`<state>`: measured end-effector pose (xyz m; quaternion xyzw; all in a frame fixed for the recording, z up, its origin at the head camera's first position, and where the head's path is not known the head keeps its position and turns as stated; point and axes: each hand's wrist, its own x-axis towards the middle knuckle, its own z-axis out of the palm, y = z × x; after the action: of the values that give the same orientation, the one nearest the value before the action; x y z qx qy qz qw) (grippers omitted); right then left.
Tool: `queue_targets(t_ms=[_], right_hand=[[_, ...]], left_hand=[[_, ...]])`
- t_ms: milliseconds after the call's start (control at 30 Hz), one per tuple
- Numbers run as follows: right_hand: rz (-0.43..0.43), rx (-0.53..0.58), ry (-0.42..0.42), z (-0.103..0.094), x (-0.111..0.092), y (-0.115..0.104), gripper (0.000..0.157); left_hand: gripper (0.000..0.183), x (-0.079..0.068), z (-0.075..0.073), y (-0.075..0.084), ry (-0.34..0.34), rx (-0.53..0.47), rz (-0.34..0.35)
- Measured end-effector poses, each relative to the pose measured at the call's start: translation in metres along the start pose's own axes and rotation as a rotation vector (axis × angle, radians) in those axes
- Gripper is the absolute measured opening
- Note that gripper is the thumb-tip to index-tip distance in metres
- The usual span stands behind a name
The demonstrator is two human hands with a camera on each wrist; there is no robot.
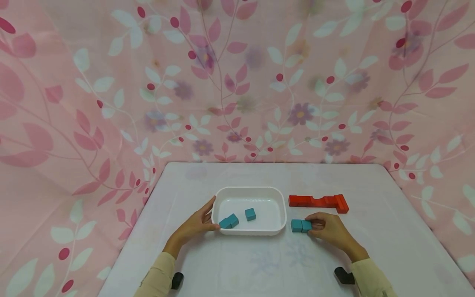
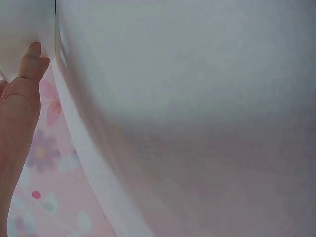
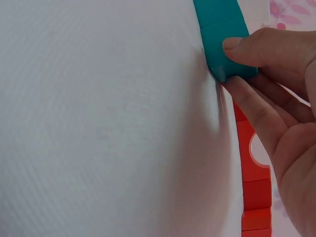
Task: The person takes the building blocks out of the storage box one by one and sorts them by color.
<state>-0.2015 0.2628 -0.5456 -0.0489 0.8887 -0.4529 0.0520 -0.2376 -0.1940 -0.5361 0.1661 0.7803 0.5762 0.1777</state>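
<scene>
A white tray (image 1: 249, 232) stands on the table, with several teal blocks inside it, a single block (image 1: 250, 214) apart from those in the left front corner (image 1: 229, 222). At the tray's left end my left hand (image 1: 198, 222) holds its side, thumb near the front corner. To the right of the tray lie two teal blocks (image 1: 296, 225) side by side. My right hand (image 1: 328, 229) pinches the right one; in the right wrist view the thumb rests on this teal block (image 3: 219, 47) with a finger at its end. The left wrist view shows my left hand (image 2: 22, 94) at its edge.
Behind my right hand lies a row of red blocks (image 1: 315, 201), one with a curved notch, ending in a crosswise piece at the right. A white cloth covers the table (image 1: 259, 268). A pink floral curtain (image 1: 252, 82) surrounds the table's back and sides.
</scene>
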Motion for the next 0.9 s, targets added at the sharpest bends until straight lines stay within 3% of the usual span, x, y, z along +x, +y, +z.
queue_targets(t_ms=[267, 467, 700, 900], right_hand=[[-0.022, 0.007, 0.008, 0.000, -0.001, 0.001, 0.042], [-0.104, -0.020, -0.016, -0.004, 0.001, -0.004, 0.048], [-0.239, -0.060, -0.012, -0.010, 0.011, -0.035, 0.045], [-0.326, -0.105, 0.007, 0.001, 0.030, -0.073, 0.038]], left_hand=[[0.094, -0.006, 0.001, 0.019, -0.021, -0.039, 0.003], [0.095, -0.002, -0.001, 0.009, -0.017, -0.025, 0.020], [0.096, 0.000, -0.002, 0.001, -0.006, -0.003, 0.022], [0.093, 0.000, 0.000, -0.001, 0.004, 0.010, -0.011]])
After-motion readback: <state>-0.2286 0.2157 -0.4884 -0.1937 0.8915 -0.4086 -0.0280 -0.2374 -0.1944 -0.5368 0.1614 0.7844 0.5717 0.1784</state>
